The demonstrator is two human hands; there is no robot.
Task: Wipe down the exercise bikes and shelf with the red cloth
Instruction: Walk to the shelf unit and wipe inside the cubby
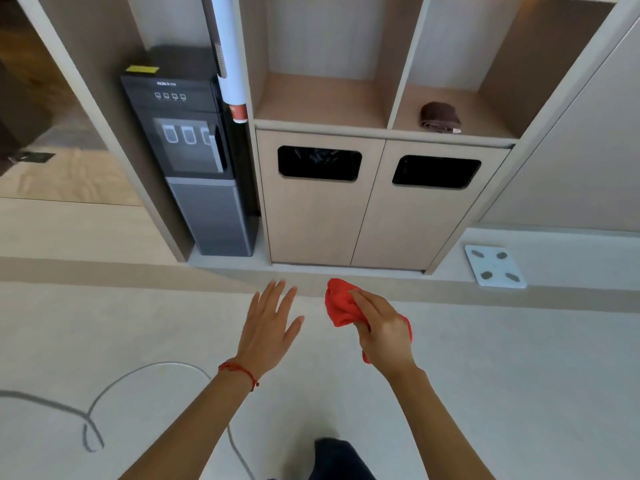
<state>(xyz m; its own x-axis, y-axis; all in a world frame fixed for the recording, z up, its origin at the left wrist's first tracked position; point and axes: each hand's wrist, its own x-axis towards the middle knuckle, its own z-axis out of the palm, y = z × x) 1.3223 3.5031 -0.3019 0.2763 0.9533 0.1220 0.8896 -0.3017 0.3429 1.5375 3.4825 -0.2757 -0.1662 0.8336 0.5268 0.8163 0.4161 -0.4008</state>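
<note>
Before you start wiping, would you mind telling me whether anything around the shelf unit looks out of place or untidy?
Two small things. A crumpled brown cloth lies alone in the right open shelf compartment, and a grey cable trails in loops across the floor at lower left. No spill or damage shows. The white scale sits flat on the floor beside the unit.

Soft, even indoor light, faint shadows, slight blur throughout, and wide-angle bending at the edges.
</note>
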